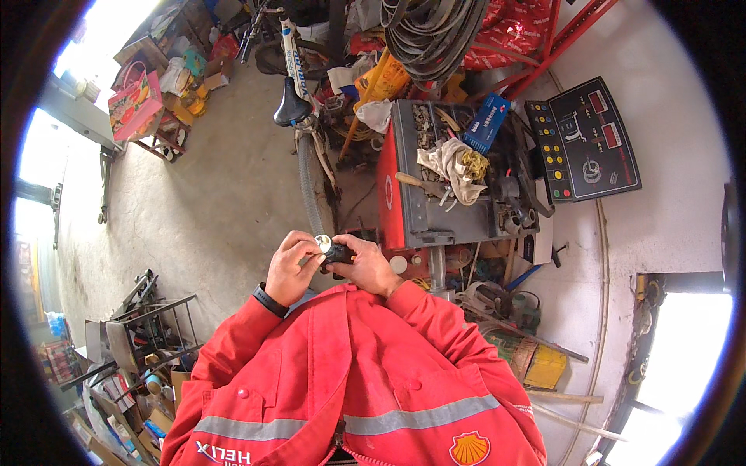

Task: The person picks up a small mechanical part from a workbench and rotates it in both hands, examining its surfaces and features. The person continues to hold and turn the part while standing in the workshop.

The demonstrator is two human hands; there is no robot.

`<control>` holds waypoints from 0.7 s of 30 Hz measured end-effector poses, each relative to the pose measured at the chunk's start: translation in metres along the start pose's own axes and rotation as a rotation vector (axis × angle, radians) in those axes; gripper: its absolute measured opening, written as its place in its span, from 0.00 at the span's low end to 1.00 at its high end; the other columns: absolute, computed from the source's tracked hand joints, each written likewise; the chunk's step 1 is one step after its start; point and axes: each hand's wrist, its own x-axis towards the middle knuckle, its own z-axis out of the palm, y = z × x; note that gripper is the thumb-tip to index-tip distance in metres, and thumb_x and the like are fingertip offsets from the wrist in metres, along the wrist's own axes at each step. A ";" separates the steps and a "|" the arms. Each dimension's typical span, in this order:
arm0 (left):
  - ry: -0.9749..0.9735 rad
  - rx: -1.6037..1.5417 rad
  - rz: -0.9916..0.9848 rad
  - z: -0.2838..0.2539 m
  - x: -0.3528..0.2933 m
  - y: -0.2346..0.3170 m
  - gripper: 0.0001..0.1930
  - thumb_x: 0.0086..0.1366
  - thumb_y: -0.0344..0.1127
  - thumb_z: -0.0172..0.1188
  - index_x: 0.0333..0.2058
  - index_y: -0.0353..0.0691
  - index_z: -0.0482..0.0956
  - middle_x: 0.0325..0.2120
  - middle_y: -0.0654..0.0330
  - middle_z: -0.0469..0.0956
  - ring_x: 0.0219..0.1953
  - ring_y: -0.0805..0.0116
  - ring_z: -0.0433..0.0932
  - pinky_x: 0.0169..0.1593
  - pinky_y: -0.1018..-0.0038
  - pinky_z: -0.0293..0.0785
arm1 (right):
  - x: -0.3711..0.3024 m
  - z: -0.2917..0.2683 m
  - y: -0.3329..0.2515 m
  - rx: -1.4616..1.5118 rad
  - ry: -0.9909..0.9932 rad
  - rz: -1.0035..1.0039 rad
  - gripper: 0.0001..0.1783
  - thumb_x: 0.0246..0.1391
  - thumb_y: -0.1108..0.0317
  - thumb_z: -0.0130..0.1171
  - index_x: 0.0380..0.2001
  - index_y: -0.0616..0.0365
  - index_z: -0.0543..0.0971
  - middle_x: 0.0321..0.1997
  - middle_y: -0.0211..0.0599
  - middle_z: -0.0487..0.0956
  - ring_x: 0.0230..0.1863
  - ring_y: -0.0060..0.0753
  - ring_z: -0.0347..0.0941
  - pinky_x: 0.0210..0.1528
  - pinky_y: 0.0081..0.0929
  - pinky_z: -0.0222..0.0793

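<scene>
In front of my chest, my right hand (367,268) is wrapped round a small black cylindrical part (339,253). A pale, round, open-looking end (323,243) of that part faces up, with something small and light inside it. My left hand (291,266) is closed in a pinch at the rim of this pale end, its thumb and fingertips touching there. Whatever sits between those fingertips is too small to make out. A dark watch band (270,301) circles my left wrist. My fingers partly hide the black part.
Ahead stands a bicycle (305,109). To the right is a red machine with a grey top tray (408,210) holding a rag (452,171), a brush (420,183) and a blue box (487,123). A control panel (584,140) is beyond. Metal frames (159,326) stand at left.
</scene>
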 end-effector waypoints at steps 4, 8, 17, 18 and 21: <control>-0.054 0.063 0.085 -0.006 0.004 0.000 0.06 0.65 0.24 0.71 0.40 0.35 0.84 0.41 0.52 0.82 0.42 0.50 0.84 0.47 0.61 0.82 | -0.001 -0.002 0.000 -0.013 0.001 -0.044 0.28 0.54 0.71 0.80 0.57 0.61 0.82 0.45 0.44 0.89 0.41 0.32 0.87 0.46 0.33 0.83; -0.130 0.071 0.106 -0.017 0.008 -0.001 0.06 0.67 0.24 0.69 0.42 0.35 0.85 0.42 0.51 0.83 0.43 0.49 0.84 0.47 0.60 0.82 | 0.000 -0.005 -0.001 -0.031 -0.054 -0.011 0.28 0.57 0.74 0.78 0.60 0.61 0.82 0.45 0.37 0.89 0.42 0.23 0.85 0.46 0.29 0.84; -0.331 0.088 0.147 -0.036 0.021 -0.008 0.06 0.69 0.25 0.65 0.43 0.33 0.85 0.42 0.50 0.83 0.44 0.47 0.84 0.48 0.60 0.83 | 0.002 -0.004 -0.004 0.016 -0.112 0.098 0.27 0.56 0.73 0.78 0.59 0.62 0.83 0.48 0.34 0.89 0.48 0.22 0.83 0.56 0.29 0.80; -0.356 0.092 0.158 -0.038 0.022 -0.009 0.06 0.69 0.25 0.65 0.43 0.33 0.85 0.42 0.50 0.83 0.43 0.47 0.84 0.48 0.60 0.83 | 0.002 -0.004 -0.004 0.011 -0.114 0.110 0.27 0.56 0.73 0.78 0.59 0.63 0.83 0.48 0.34 0.89 0.49 0.22 0.83 0.57 0.29 0.79; -0.414 0.102 0.173 -0.041 0.027 -0.011 0.06 0.69 0.27 0.65 0.42 0.32 0.85 0.41 0.50 0.83 0.43 0.47 0.84 0.49 0.59 0.83 | 0.002 -0.005 -0.006 -0.004 -0.130 0.050 0.27 0.56 0.73 0.78 0.58 0.64 0.83 0.48 0.35 0.89 0.49 0.22 0.83 0.56 0.29 0.80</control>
